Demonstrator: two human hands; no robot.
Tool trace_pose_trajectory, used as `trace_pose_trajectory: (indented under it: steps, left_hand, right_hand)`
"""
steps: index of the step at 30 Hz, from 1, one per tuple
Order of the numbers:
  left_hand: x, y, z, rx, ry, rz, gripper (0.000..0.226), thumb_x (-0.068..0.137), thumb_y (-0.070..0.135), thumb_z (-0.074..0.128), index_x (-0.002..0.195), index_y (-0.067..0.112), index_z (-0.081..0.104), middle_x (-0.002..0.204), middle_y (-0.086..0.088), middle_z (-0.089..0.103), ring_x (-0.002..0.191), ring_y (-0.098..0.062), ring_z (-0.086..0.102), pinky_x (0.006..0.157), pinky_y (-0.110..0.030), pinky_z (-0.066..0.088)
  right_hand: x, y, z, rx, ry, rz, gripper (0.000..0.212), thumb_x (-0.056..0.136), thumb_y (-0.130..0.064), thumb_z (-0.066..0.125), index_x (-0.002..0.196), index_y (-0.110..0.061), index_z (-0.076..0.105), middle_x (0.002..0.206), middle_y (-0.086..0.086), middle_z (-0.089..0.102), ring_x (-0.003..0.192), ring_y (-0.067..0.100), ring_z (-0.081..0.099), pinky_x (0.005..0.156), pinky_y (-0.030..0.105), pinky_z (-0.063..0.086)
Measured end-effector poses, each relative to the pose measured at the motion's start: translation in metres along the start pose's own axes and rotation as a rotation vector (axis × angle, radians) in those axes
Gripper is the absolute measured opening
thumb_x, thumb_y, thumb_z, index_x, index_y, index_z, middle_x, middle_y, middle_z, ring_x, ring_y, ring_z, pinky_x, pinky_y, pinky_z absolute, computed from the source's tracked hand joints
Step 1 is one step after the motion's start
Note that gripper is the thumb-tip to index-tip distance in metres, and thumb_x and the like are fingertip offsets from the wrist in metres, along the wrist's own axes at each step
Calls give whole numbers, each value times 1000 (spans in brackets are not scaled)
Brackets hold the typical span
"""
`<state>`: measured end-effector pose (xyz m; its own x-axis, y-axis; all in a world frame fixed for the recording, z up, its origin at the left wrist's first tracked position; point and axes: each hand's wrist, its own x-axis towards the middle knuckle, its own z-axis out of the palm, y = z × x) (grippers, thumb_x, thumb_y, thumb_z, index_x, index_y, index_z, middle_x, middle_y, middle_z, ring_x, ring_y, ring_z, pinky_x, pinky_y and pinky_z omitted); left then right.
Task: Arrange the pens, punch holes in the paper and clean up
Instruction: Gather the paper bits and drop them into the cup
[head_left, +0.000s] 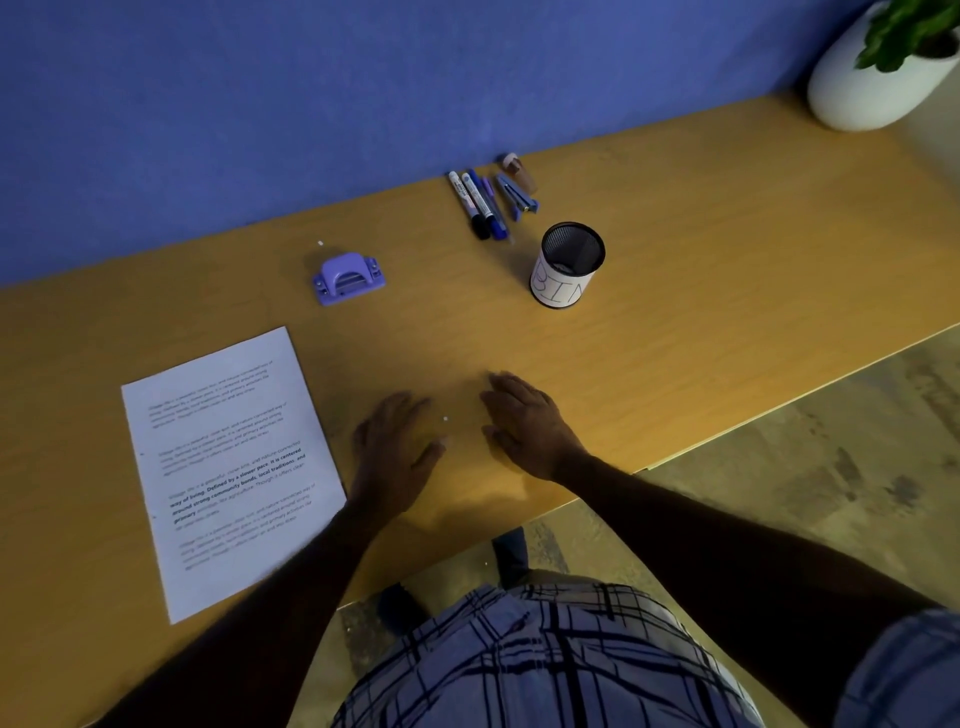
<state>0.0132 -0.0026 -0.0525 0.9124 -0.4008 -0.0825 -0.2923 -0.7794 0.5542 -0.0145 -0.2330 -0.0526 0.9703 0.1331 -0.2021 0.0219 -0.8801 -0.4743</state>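
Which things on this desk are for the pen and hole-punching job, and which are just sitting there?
For the job: pens, purple hole punch, printed paper, mesh cup marked BIN, tiny white paper bit.
Just sitting there: white plant pot, small brown thing beside the pens.

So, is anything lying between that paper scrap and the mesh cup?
Nothing visible. Bare table runs from the paper scrap, between the left hand and right hand, to the mesh cup; hole punch sits left, pens behind.
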Motion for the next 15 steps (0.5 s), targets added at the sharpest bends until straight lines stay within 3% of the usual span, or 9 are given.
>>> trace_pose_trajectory:
  steps: [3,5,7,10,15]
  left_hand:
    - [12,1,-13,-452,65,-174,31,90,30,67,116,12,66,105,2,67,100,-12,64,81,-28,47]
    - [17,1,-21,-565,24,-268,20,91,24,66,107,12,71,88,10,70,82,4,65,74,-24,48]
    - [18,0,-26,-612,14,-306,12,92,21,65,97,14,74,81,9,71,72,8,65,72,-21,49]
    - [17,0,-29,-634,18,-331,14,93,19,64,89,11,75,78,2,72,72,1,66,73,-22,51]
    - [14,1,-32,-665,23,-352,16,93,16,64,95,4,75,85,-6,75,79,-9,68,75,-21,51]
  right_hand:
    - [-1,-5,-2,22,48,-4,47,90,-28,61,136,-20,53,149,4,44,141,25,35,110,49,35]
    - [-1,-10,-1,33,72,-10,43,89,-28,62,132,-21,57,140,3,50,131,25,43,103,47,41]
    - [1,-15,0,38,79,-15,38,90,-30,62,127,-22,60,131,2,54,121,24,48,97,45,43]
    - [8,-25,2,25,60,-26,32,91,-34,62,120,-21,64,122,2,59,113,24,53,93,41,45]
    - [26,-43,7,45,63,5,27,89,-39,65,110,-22,66,113,0,64,108,22,56,91,40,47]
